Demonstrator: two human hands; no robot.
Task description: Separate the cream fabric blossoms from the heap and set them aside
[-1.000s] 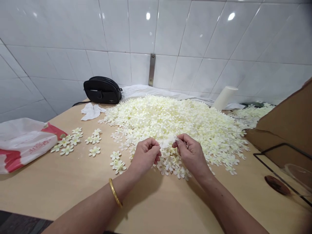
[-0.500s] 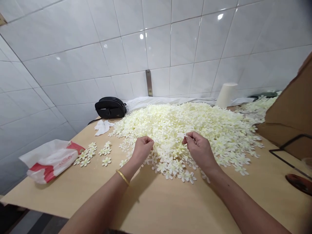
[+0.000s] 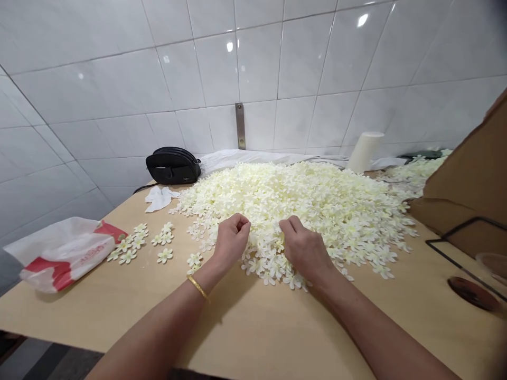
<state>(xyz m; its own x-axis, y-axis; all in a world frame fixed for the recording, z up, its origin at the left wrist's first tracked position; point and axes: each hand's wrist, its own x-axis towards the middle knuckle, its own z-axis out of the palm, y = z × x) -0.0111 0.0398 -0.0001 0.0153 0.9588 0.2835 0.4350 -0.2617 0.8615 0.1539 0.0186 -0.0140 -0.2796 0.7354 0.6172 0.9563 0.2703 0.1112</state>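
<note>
A big heap of cream-white fabric flowers (image 3: 301, 200) covers the middle of the wooden table (image 3: 253, 327). My left hand (image 3: 232, 237), with a gold bangle (image 3: 198, 288) on its wrist, hovers at the heap's near left edge. Its fingers are curled into a loose fist, and I cannot see what is inside. My right hand (image 3: 303, 248) rests knuckles-up on the near edge of the heap. Its fingers are bent down among the flowers, and whatever they hold is hidden. The two hands are a short gap apart.
Small groups of separated flowers (image 3: 137, 244) lie to the left, beside a white and red plastic bag (image 3: 59, 253). A black pouch (image 3: 173, 165) and a crumpled tissue (image 3: 159, 197) sit at the back left, and a white roll (image 3: 365, 152) at the back. At the right are a cardboard box (image 3: 471, 174), a wire frame (image 3: 463, 253) and a brown disc (image 3: 473, 293).
My right hand, which held a white flower up in a pinch, has come down onto the heap. My left hand stays curled. The camera view has shifted slightly.
</note>
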